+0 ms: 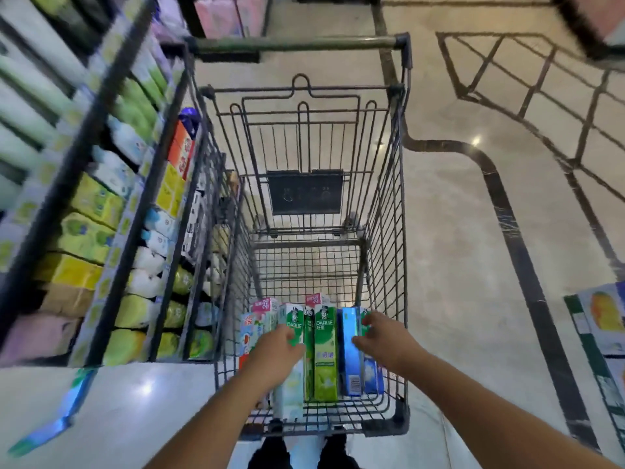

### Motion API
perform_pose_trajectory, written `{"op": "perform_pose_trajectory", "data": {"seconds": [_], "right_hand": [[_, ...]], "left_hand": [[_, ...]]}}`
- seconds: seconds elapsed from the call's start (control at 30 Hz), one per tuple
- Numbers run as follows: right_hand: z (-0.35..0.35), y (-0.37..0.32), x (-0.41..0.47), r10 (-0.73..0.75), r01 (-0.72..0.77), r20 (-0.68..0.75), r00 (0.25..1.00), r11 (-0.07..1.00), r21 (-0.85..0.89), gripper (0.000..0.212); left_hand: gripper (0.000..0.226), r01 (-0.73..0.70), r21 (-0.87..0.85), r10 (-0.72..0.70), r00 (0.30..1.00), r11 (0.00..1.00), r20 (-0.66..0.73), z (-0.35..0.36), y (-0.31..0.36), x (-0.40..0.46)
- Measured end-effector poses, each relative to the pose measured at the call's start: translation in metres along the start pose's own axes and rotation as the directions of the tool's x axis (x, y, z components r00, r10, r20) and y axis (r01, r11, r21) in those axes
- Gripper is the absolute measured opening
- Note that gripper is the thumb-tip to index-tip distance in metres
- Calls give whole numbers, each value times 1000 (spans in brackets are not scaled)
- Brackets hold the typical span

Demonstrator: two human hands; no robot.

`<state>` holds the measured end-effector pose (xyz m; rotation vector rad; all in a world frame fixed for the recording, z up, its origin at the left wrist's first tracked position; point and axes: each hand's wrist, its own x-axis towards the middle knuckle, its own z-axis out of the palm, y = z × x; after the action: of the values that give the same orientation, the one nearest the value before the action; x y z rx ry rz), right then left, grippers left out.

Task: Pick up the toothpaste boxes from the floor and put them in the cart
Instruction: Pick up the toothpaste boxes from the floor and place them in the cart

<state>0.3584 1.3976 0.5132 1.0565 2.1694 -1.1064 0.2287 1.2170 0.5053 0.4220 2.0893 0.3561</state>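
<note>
A wire shopping cart [394,198] stands in front of me, its near end holding several toothpaste boxes side by side. A green Darlie box [325,353] lies in the middle, a blue box [350,363] to its right, and red-and-white boxes [252,330] at the left. My left hand [275,353] reaches into the cart with its fingers curled over a green-and-white box [291,384]. My right hand [384,336] grips the top of the blue box. More blue and green boxes [50,424] lie on the floor at the lower left.
A store shelf [101,198] packed with green, yellow and white packages runs along the left, close to the cart. Polished tile floor [473,265] with dark stripes spreads to the right. A printed display box [602,319] stands at the right edge. My feet [304,451] show below the cart.
</note>
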Motion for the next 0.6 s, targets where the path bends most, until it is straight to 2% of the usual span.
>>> {"op": "perform_pose_trajectory", "data": {"seconds": [0.13,0.27,0.37,0.5,0.6], "right_hand": [[-3,-45,-22,-115,121,57,992,987,-108,52],[-2,-97,-57,-250,262,81,965,938,-226,53],[11,-130,-84,-350,353,70,934,878,-324,56],[54,-185,-117,-448,465,149,882,769,-439,60],[107,-235,-156,-500,536,219,838,678,-503,62]], "left_hand": [[48,11,-69,-19,993,998,-113,-50,-35,-68],[33,54,-82,-71,973,995,-218,-95,-82,-135],[50,49,-104,-82,938,993,-336,-123,-123,-183],[64,78,-79,-103,911,994,-399,-135,-190,-250],[51,98,-128,-143,899,987,-413,-129,-256,-305]]}}
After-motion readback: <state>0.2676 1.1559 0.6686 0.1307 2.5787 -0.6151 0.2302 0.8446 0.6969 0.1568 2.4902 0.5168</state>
